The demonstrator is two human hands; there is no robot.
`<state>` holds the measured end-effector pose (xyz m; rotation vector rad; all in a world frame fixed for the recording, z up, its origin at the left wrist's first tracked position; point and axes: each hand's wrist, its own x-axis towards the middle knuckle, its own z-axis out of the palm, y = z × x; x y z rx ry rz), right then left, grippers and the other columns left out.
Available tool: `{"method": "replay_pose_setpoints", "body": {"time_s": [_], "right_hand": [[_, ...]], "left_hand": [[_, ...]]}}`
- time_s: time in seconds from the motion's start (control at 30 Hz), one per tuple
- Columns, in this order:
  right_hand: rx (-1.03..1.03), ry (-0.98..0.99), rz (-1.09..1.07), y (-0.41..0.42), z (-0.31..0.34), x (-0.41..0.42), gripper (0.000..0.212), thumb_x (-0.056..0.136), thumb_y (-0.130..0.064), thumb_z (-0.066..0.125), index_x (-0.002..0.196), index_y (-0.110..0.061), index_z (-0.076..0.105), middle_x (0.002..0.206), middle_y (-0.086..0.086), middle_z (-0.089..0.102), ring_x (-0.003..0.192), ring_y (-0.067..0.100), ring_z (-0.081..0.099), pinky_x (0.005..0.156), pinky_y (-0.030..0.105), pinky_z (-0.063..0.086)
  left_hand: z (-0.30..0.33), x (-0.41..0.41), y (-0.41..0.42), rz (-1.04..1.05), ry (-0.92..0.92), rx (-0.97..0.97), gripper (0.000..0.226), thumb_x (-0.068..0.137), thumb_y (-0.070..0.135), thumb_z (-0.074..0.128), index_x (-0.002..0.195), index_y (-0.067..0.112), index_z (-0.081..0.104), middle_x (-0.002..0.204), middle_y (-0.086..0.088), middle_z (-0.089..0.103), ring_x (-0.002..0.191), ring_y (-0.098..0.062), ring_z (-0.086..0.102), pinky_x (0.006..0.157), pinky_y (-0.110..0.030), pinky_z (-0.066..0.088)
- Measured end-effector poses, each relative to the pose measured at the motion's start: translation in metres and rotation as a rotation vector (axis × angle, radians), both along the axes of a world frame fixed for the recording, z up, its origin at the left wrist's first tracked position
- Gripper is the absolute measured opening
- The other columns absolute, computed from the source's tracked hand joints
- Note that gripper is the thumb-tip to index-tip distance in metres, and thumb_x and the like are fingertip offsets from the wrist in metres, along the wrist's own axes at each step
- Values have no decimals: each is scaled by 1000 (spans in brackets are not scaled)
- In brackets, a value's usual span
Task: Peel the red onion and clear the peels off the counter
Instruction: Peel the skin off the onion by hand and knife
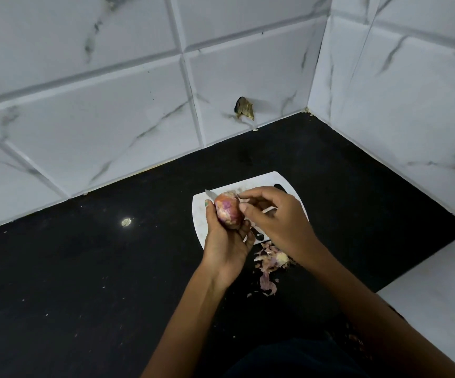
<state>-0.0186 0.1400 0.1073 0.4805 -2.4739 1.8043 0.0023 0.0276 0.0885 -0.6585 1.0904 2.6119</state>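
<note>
Both forearms reach up from the bottom of the frame over the black counter (84, 268), which fills the lower half below a white marbled tile wall (111, 105). At centre lies a white cutting board (201, 222) with a knife (210, 194) on it, mostly hidden behind the hands. Above the board, the left hand (225, 241) grips the red onion (228, 214), its skin patchy pink, purple and pale. Curled fingers of the right hand (272, 216) pinch a thin flake at the onion's top. Loose purple peels (271, 261) lie on the counter just below the board.
</note>
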Motion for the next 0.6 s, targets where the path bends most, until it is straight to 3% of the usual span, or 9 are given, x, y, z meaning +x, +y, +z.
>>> {"method": "replay_pose_setpoints", "body": {"time_s": [0.07, 0.13, 0.2, 0.3, 0.43, 0.6], "right_hand": [[147, 184, 116, 2, 1, 0, 32, 83, -13, 67, 115, -19, 66, 99, -7, 58, 93, 5, 58, 80, 13, 48], [248, 283, 160, 5, -1, -2, 37, 81, -14, 67, 118, -17, 65, 102, -5, 55, 94, 6, 56, 81, 15, 49], [284, 367, 139, 7, -4, -5, 32, 80, -15, 69, 112, -14, 68, 100, 0, 58, 89, 7, 57, 75, 20, 52], [267, 469, 111, 5, -8, -4, 21, 77, -16, 72, 96, -9, 70, 93, 5, 62, 82, 7, 58, 69, 25, 53], [270, 498, 108, 3, -9, -4, 16, 76, -16, 74, 88, -6, 69, 89, 6, 63, 79, 13, 61, 66, 29, 55], [248, 460, 121, 4, -9, -3, 15, 76, -16, 75, 76, -6, 63, 89, 5, 60, 78, 12, 58, 65, 32, 55]], "left_hand": [[0, 2, 0, -37, 36, -65, 67, 94, 65, 20, 110, 20, 66, 108, -4, 71, 89, -8, 68, 90, -28, 43], [-1, 2, 0, -31, 54, -148, 63, 95, 64, 20, 107, 22, 65, 90, 1, 74, 72, -3, 68, 79, -26, 46], [-2, 2, -1, -14, 63, -244, 61, 96, 62, 22, 102, 21, 65, 77, 3, 70, 58, -2, 60, 67, -24, 42], [1, 4, -2, 1, 56, -322, 57, 98, 58, 24, 87, 18, 64, 59, 5, 61, 49, -3, 50, 61, -24, 38], [1, 1, -3, 18, 28, -370, 53, 98, 56, 30, 80, 18, 62, 55, 5, 51, 53, -8, 39, 60, -25, 34], [0, 2, -5, -11, 10, -392, 53, 96, 58, 30, 82, 18, 62, 59, 3, 51, 53, -7, 40, 60, -25, 35]]}}
